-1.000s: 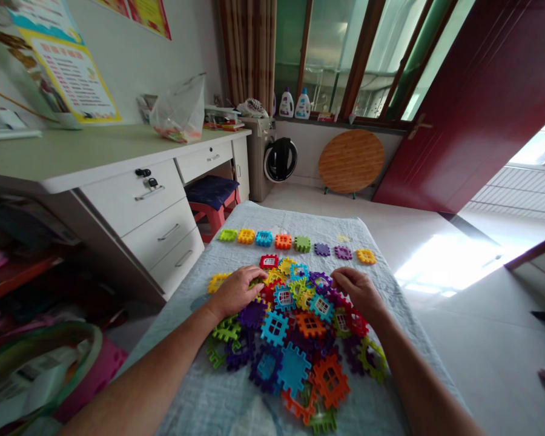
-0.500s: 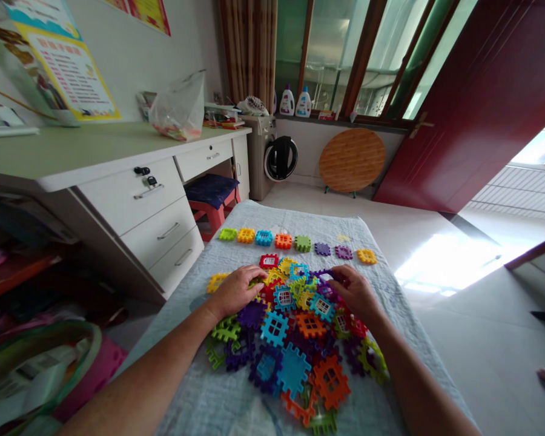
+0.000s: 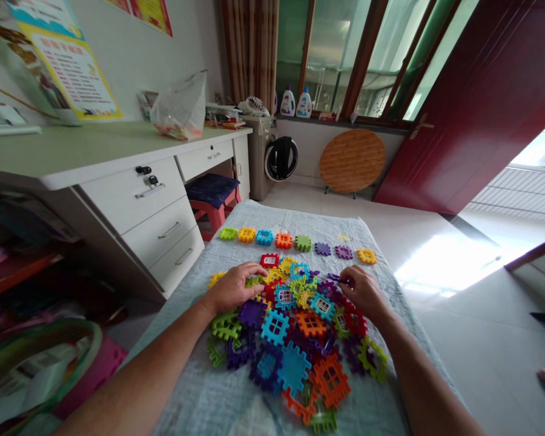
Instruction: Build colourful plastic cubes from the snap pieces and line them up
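A pile of flat plastic pieces with notched edges lies on the cloth-covered table [image 3: 336, 228]. Among them are a blue window piece [image 3: 275, 327], an orange window piece [image 3: 331, 379] and a purple piece [image 3: 253, 313]. My left hand [image 3: 237, 287] rests at the pile's left side, fingers apart over green and yellow pieces. At the upper right of the pile, my right hand [image 3: 364, 290] pinches a dark purple piece [image 3: 338, 278], seen nearly edge-on. Beyond the pile runs a row of several small blocks, from a lime one [image 3: 228, 234] to a yellow one [image 3: 366, 257].
A desk [image 3: 118, 145] with drawers stands to the left, a plastic bag [image 3: 181, 109] on it. A pink basket [image 3: 100, 363] is at the lower left. Past the table are a stool [image 3: 213, 194], a washing machine [image 3: 261, 157] and a round wooden board [image 3: 352, 160].
My right hand has moved slightly right with the purple piece, away from the middle of the pile. My left hand has shifted a little, its fingers still over the left side.
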Motion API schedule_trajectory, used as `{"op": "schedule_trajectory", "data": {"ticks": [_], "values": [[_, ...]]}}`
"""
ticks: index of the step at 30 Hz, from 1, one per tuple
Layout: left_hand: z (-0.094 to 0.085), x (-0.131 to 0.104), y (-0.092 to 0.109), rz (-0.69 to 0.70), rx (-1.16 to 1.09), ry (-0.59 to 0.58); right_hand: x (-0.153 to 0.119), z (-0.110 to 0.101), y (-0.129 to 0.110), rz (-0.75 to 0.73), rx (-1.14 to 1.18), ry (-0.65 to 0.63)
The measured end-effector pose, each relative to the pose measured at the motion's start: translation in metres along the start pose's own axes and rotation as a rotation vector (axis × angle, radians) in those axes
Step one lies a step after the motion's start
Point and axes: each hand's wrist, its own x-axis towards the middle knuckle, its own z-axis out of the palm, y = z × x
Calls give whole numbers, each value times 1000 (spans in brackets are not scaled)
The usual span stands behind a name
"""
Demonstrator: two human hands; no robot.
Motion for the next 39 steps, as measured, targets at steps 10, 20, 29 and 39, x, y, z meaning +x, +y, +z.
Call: {"op": "schedule_trajectory", "data": {"ticks": [10,20,29,39], "values": [[-29,-14,19,125,111,-401,-1,2,-5,17,31,-88],[-19,-13,32,123,76,-182,0,6,-7,10,45,45],[18,-2,57,-150,-865,-146,-8,-6,-88,-254,260,13],[42,1,78,-228,-1053,-103,-16,16,-112,-310,390,1]]}}
